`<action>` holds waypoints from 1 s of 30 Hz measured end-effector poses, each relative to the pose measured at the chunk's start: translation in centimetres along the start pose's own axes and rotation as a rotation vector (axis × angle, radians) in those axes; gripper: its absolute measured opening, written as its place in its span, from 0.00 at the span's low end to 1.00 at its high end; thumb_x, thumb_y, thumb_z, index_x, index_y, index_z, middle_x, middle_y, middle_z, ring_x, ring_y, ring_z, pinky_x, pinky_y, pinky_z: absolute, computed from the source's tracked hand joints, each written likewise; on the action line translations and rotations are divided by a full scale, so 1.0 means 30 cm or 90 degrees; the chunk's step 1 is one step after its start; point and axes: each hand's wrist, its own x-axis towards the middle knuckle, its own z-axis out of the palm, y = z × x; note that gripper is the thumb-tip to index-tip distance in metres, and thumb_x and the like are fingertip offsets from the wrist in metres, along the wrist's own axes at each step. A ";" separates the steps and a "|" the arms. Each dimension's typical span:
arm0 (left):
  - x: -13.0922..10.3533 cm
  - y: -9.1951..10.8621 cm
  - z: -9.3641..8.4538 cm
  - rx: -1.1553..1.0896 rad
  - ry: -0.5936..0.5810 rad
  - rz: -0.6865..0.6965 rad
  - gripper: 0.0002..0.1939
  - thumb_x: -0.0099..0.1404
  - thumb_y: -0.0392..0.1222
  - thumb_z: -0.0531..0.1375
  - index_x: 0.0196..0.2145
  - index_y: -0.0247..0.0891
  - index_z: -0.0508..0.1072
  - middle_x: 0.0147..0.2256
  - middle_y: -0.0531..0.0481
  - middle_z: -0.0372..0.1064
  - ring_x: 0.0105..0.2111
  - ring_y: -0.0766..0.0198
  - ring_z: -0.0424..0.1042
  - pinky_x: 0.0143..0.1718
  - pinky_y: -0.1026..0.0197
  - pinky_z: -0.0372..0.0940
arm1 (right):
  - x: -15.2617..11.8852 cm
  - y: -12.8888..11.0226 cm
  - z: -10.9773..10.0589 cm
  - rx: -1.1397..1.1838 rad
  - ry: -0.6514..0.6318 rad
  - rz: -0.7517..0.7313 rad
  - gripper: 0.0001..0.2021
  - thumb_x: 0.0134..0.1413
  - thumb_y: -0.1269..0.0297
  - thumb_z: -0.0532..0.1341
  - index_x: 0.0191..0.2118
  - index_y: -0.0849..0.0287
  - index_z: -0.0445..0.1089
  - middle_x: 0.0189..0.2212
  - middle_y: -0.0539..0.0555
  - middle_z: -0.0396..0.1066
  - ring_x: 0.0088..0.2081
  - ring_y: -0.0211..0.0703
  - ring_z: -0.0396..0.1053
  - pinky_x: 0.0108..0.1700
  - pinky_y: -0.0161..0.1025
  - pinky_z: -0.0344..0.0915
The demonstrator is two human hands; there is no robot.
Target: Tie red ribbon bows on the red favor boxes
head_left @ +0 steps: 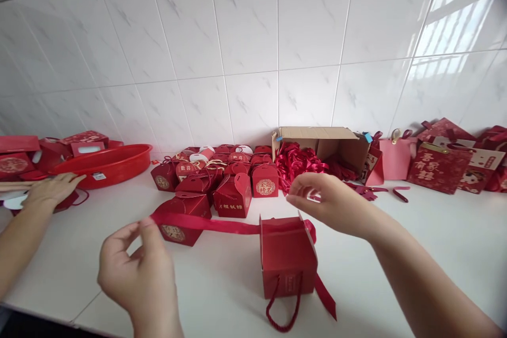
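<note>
A red ribbon [229, 226] is pinched between the thumb and fingers of my left hand [137, 269]. It runs sideways, pulled nearly straight, to a red gift box [287, 251] on the white table. The ribbon passes through the box's top, and its other end hangs down the right side onto the table. A twisted red cord handle lies in front of the box. Above the box's right edge, my right hand [332, 203] hovers with fingers loosely curled, apart from the thumb, nothing visible in them. Behind the ribbon sits another red box [184, 216].
Several finished-looking red boxes [233, 195] stand behind. A cardboard carton [320, 133] lies open with red ribbons [299, 163] spilling out. Scissors [366, 190] and red gift bags [439, 169] are at right. At left, another person's hand [53, 187] is by a red basin [119, 166].
</note>
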 end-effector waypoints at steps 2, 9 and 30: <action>0.004 -0.004 0.007 -0.013 0.008 0.005 0.21 0.55 0.61 0.57 0.32 0.39 0.71 0.28 0.46 0.73 0.33 0.55 0.74 0.37 0.55 0.68 | -0.022 0.032 -0.020 -0.011 0.002 0.024 0.10 0.56 0.57 0.58 0.31 0.57 0.69 0.32 0.54 0.72 0.33 0.44 0.68 0.34 0.40 0.62; -0.009 -0.003 0.152 -0.071 -0.109 -0.021 0.19 0.60 0.60 0.55 0.33 0.40 0.68 0.34 0.49 0.71 0.38 0.58 0.70 0.44 0.58 0.64 | -0.093 0.193 0.068 0.160 -0.080 0.072 0.17 0.61 0.48 0.52 0.35 0.57 0.65 0.33 0.52 0.66 0.34 0.41 0.63 0.38 0.39 0.60; 0.021 -0.074 0.183 -0.067 -0.338 -0.086 0.25 0.53 0.64 0.59 0.20 0.38 0.61 0.21 0.58 0.51 0.24 0.67 0.51 0.28 0.64 0.48 | -0.132 0.326 0.124 0.411 -0.011 0.079 0.23 0.51 0.40 0.58 0.33 0.57 0.58 0.20 0.44 0.55 0.22 0.33 0.51 0.25 0.34 0.46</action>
